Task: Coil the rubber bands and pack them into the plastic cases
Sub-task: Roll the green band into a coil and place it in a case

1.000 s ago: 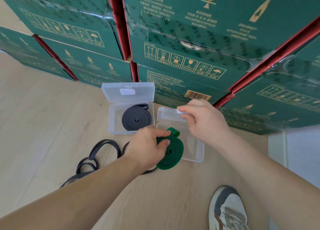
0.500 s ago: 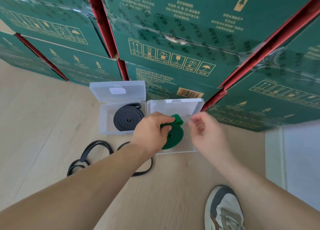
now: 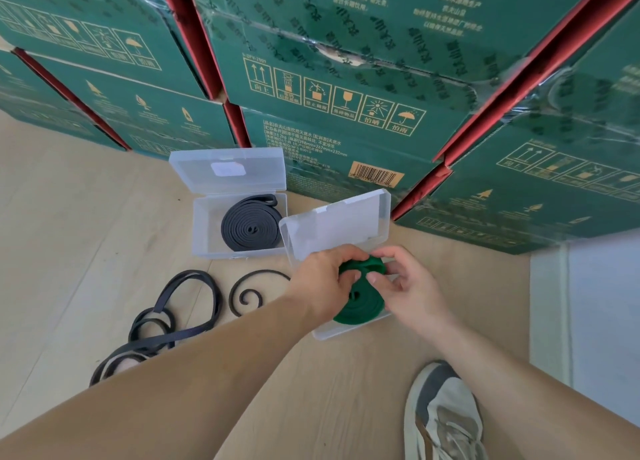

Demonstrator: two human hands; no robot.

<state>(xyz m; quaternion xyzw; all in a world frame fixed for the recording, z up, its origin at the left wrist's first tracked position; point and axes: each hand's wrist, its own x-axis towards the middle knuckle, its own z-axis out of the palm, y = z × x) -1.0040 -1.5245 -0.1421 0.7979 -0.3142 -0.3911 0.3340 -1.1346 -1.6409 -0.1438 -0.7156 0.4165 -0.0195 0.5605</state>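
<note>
Right hand [image 3: 408, 286] moved in beside my left hand [image 3: 323, 279], both hands pinching the green coiled rubber band [image 3: 363, 307], coil resting inside the open clear plastic case [image 3: 332, 224].

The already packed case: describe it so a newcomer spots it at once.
Find the stacked green cartons; two clear cases sit on the floor before them. The left case lies open, untouched. It holds a dark grey coiled band, whereas the right case holds a green band.
</note>
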